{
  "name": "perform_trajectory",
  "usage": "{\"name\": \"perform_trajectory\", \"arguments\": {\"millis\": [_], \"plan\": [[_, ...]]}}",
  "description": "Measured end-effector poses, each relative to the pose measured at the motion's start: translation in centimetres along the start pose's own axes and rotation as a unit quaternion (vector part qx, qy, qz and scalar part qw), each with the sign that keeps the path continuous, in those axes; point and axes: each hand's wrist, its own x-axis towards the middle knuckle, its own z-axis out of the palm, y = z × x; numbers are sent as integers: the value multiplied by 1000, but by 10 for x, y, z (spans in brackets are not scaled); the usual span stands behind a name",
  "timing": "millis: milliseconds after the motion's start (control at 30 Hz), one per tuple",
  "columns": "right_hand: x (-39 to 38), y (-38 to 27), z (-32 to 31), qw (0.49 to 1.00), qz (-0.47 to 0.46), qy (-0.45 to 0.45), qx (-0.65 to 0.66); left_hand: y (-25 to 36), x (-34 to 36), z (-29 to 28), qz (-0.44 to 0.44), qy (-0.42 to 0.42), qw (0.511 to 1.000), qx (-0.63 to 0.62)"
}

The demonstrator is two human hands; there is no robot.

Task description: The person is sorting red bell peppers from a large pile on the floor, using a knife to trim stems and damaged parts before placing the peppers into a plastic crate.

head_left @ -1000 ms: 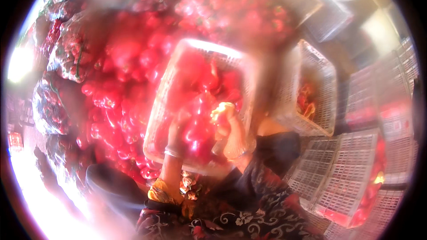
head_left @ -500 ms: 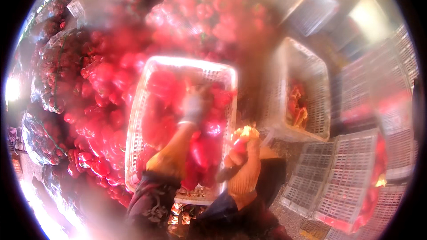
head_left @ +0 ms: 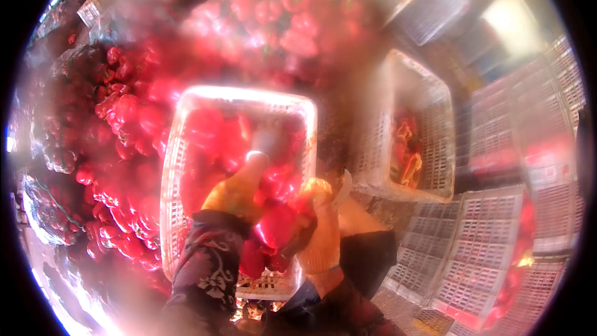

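Observation:
A white plastic crate (head_left: 171, 180) in front of me holds red bell peppers (head_left: 277, 224). My left hand (head_left: 252, 177), in an orange-and-grey glove, reaches down among them; its fingers are blurred, so their grip cannot be made out. At the crate's near right side, my right hand (head_left: 320, 227), in an orange knit glove, is closed. A pale, curved blade, seemingly a small knife (head_left: 344, 186), sticks out beside its fist. Red peppers lie against the fingers of that hand, and whether it also grips one is unclear.
A big heap of red peppers (head_left: 127, 130) spreads left of and beyond the crate. Filled mesh sacks (head_left: 46, 202) line the far left. To the right stands another white crate (head_left: 451, 143) with some red and yellowish pieces inside. Stacked crates (head_left: 476, 249) stand farther right.
My right hand has moved left, toward the peppers at the crate's near right side. My left hand stays inside the crate, slightly lower in view. The whole view has shifted a little.

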Motion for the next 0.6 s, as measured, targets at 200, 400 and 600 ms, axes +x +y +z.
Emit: {"name": "perform_trajectory", "arguments": {"millis": [200, 400, 600], "plan": [[-2, 27, -11, 993, -60, 60, -84, 23, -110, -60, -58, 23, 835, -547], [-23, 74, 3, 975, -9, -79, -206, 28, -221, -110, -94, -4, 914, -394], [-42, 78, 1, 954, 62, -125, -266, 16, -255, -135, -94, -27, 868, -488]]}}
